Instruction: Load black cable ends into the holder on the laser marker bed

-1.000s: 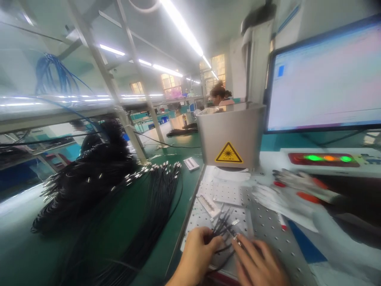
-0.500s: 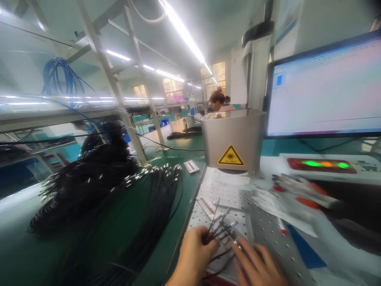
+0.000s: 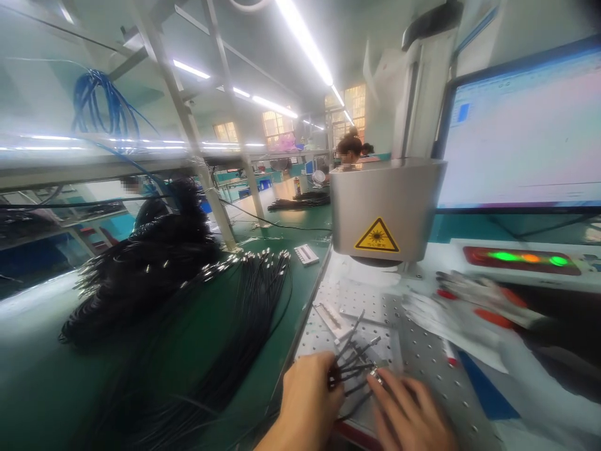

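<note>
We sit at a green table (image 3: 263, 294) with a flat white plate full of little holes (image 3: 422, 357). Our left hand (image 3: 307, 401) is closed around a small bunch of thin black wires (image 3: 350, 369). The wires have shiny metal tips (image 3: 373, 342), and the tips fan out over the plate. Our right hand (image 3: 408, 413) lies flat just beside them, with its fingers (image 3: 381, 383) touching the wire ends near one metal tip. It is spread out and we cannot see it gripping anything.

Above the plate hangs a grey box with a yellow laser sign (image 3: 377, 235). A small white holder (image 3: 331, 315) lies on the plate between the wires and the box. A big heap of black wires (image 3: 150, 269) lies on the green table to our left. A screen (image 3: 521, 131) glows on the right, with green and orange lights (image 3: 530, 257) below it. Gloves with red fingertips (image 3: 474, 297) lie near the lights.

We think the job here is to sort the tips so they lie side by side. To do it well, we should keep the left hand tight so no wire slips out. The right fingers should move one tip at a time, slowly. The tips should lie flat and not cross each other. Another person (image 3: 350, 149) works far away at the back.
</note>
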`<state>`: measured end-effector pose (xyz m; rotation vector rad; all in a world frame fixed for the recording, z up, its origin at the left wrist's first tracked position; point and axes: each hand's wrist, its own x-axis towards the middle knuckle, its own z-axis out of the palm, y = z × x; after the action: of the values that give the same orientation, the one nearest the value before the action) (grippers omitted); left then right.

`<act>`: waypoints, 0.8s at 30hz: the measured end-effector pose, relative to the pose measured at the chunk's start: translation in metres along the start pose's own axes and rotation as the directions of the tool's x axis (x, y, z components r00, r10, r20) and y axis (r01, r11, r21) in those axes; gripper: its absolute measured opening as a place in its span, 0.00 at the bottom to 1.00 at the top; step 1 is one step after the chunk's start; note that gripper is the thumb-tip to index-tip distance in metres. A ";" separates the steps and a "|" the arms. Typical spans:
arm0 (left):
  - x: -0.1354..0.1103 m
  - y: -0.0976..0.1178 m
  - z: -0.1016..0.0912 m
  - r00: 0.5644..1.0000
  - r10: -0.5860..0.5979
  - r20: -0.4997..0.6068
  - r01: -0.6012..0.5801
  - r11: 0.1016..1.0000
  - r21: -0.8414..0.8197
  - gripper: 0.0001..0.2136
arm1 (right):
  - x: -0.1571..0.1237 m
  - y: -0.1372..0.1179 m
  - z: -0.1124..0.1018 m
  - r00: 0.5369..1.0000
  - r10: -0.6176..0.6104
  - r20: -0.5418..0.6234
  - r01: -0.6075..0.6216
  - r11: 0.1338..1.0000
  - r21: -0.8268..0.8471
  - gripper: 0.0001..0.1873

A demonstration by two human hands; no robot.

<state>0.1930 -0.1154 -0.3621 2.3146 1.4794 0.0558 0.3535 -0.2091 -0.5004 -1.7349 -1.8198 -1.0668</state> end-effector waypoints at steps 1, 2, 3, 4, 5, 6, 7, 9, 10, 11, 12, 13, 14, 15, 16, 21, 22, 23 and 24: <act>-0.001 0.001 0.000 1.000 0.001 0.002 -0.001 1.000 0.016 0.07 | 0.000 0.000 -0.001 1.000 0.015 0.007 -0.015 1.000 0.004 0.19; -0.001 0.001 0.000 1.000 0.005 0.003 -0.005 1.000 0.029 0.07 | 0.000 -0.001 -0.001 1.000 0.025 0.012 -0.025 1.000 0.008 0.19; -0.001 0.001 0.001 1.000 0.008 0.005 -0.008 0.999 0.042 0.08 | 0.000 -0.001 -0.001 0.999 0.031 0.014 -0.031 0.999 0.012 0.19; -0.001 0.001 0.002 1.000 0.011 0.010 -0.011 0.998 0.054 0.08 | 0.000 -0.001 -0.001 0.999 0.031 0.013 -0.031 0.999 0.015 0.19; -0.001 0.001 0.003 1.000 0.017 0.014 -0.018 0.998 0.064 0.09 | 0.000 -0.001 0.000 1.000 0.028 0.011 -0.028 0.999 0.018 0.19; -0.001 0.001 0.005 1.000 0.023 0.017 -0.024 0.997 0.074 0.09 | 0.000 -0.001 0.000 1.000 0.025 0.012 -0.026 0.999 0.019 0.20; -0.001 0.000 0.006 0.999 0.026 0.021 -0.028 0.996 0.081 0.10 | -0.001 -0.001 0.001 1.000 0.024 0.012 -0.024 1.000 0.019 0.20; 0.000 0.000 0.008 0.999 0.030 0.026 -0.032 0.996 0.089 0.10 | -0.002 -0.001 0.003 1.000 0.019 0.005 -0.019 1.000 0.023 0.20; 0.000 0.001 0.008 0.999 0.029 0.031 -0.031 0.996 0.087 0.11 | -0.003 -0.001 0.004 1.000 0.016 0.003 -0.016 1.000 0.024 0.20; -0.001 0.001 0.008 0.999 0.023 0.039 -0.027 0.996 0.083 0.11 | -0.003 -0.001 0.004 1.000 0.016 0.002 -0.016 1.000 0.023 0.20; -0.001 0.002 0.007 0.999 0.018 0.047 -0.022 0.997 0.078 0.11 | -0.002 0.000 0.004 1.000 0.015 0.003 -0.015 1.000 0.018 0.21; -0.001 0.002 0.007 0.998 0.013 0.054 -0.017 0.997 0.073 0.10 | -0.001 0.000 0.003 1.000 0.013 0.010 -0.013 1.000 0.009 0.21; -0.001 0.002 0.006 0.998 0.006 0.059 -0.010 0.998 0.069 0.10 | 0.001 0.000 0.002 1.000 0.008 0.018 -0.008 1.000 -0.001 0.22; -0.001 0.002 0.006 0.998 0.002 0.061 -0.006 0.998 0.064 0.10 | 0.003 0.001 0.000 1.000 0.002 0.025 -0.001 1.000 -0.010 0.23; 0.000 0.002 0.006 0.998 0.002 0.059 -0.005 0.998 0.058 0.10 | 0.006 0.001 -0.002 1.000 -0.011 0.027 0.011 1.000 -0.016 0.23; 0.004 -0.004 0.012 0.999 0.011 0.039 -0.010 0.999 -0.043 0.10 | 0.018 0.001 -0.009 0.998 -0.054 0.034 0.055 0.998 -0.023 0.22; 0.005 -0.006 0.013 0.999 0.022 0.028 -0.020 0.997 -0.079 0.09 | 0.020 0.001 -0.010 0.998 -0.056 0.031 0.057 0.998 -0.027 0.21; 0.005 -0.008 0.013 0.999 0.035 0.026 -0.032 0.992 -0.125 0.07 | 0.021 0.002 -0.010 0.998 -0.054 0.030 0.055 0.998 -0.031 0.21; 0.006 -0.009 0.012 0.998 0.049 0.031 -0.042 0.982 -0.184 0.05 | 0.022 0.002 -0.010 0.998 -0.058 0.025 0.059 0.998 -0.035 0.21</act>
<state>0.1908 -0.1106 -0.3772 2.1901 1.3445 0.1555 0.3500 -0.2022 -0.4778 -1.7309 -1.8881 -1.1126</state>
